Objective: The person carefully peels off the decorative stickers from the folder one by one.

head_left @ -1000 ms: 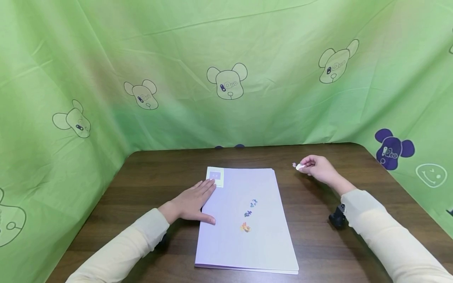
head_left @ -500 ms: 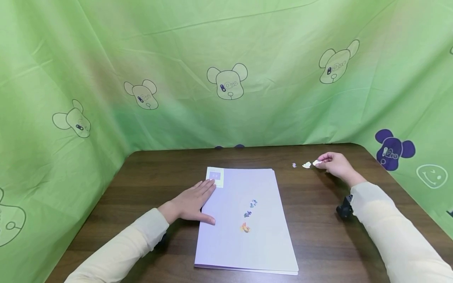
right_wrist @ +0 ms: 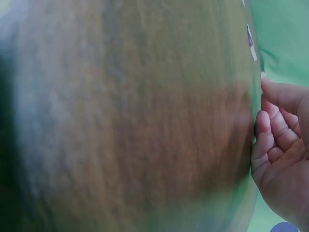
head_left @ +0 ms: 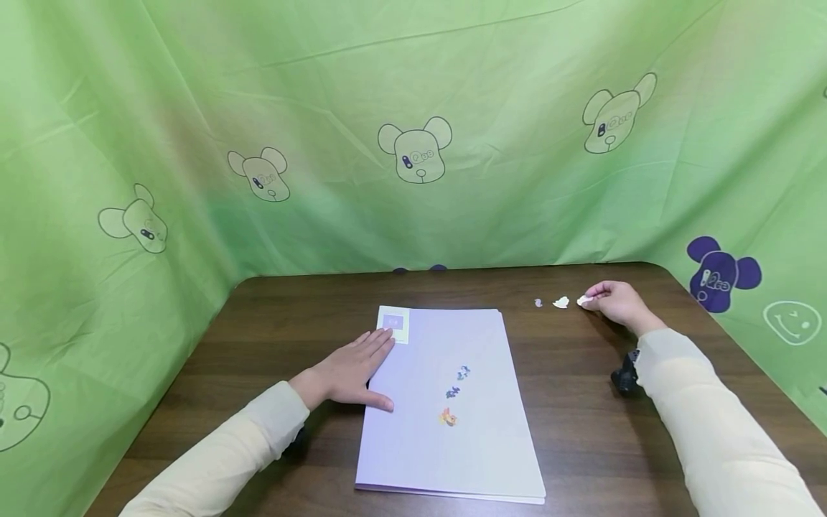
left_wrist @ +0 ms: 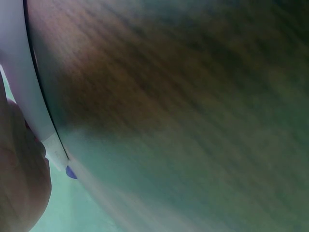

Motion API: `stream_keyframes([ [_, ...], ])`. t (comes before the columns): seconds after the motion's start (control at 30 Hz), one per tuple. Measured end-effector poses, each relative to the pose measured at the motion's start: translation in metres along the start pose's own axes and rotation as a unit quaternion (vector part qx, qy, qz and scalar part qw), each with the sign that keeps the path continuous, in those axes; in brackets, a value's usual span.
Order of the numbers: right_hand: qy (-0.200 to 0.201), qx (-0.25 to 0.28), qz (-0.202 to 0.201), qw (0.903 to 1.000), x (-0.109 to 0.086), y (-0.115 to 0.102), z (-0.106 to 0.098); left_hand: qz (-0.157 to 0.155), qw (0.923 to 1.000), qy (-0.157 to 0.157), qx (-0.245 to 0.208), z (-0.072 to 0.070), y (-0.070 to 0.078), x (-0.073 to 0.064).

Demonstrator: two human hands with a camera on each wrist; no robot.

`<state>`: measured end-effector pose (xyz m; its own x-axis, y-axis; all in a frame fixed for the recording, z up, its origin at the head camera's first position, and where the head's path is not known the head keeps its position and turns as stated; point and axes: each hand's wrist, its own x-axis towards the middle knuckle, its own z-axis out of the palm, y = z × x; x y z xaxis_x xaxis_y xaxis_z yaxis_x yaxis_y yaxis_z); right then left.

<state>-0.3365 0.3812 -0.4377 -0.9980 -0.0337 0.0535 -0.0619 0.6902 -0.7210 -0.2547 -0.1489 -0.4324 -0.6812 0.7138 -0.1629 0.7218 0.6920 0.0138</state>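
Note:
My left hand (head_left: 352, 366) lies flat with straight fingers across the left edge of a stack of white paper sheets (head_left: 478, 459). A small label (head_left: 402, 334) is at the stack's top left corner, beside my fingertips. Three small coloured cartoon stickers (head_left: 449, 416) are in a slanting row on the top sheet. At the back right, my right hand (head_left: 617, 301) pinches a small white scrap (head_left: 584, 300) between thumb and forefinger, at the tabletop. Left of it lie another white scrap (head_left: 561, 302) and a tiny purplish piece (head_left: 538, 303).
The brown wooden table (head_left: 278, 309) extends around the stack. A green cloth (head_left: 336, 215) with bear-head drawings hangs behind and at both sides. A dark wrist device (head_left: 624, 373) shows beneath the right cuff.
My right hand has moved to the right, leaving a white scrap on the table, and has since lowered slightly with the other scrap. My left hand has kept its place.

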Motion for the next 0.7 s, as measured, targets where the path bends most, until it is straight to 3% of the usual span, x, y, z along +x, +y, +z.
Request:
stream_keyframes([
  [0.27,0.003,-0.045,-0.004,0.999,0.0023,0.0005,0.0022,0.0,1.0,-0.002,0.006,-0.0006,0.0006,0.0001],
  [0.7,-0.011,-0.065,-0.01,0.9977,0.0014,-0.0023,0.0023,-0.002,1.0,-0.005,0.004,-0.0009,0.0005,0.0004],
])
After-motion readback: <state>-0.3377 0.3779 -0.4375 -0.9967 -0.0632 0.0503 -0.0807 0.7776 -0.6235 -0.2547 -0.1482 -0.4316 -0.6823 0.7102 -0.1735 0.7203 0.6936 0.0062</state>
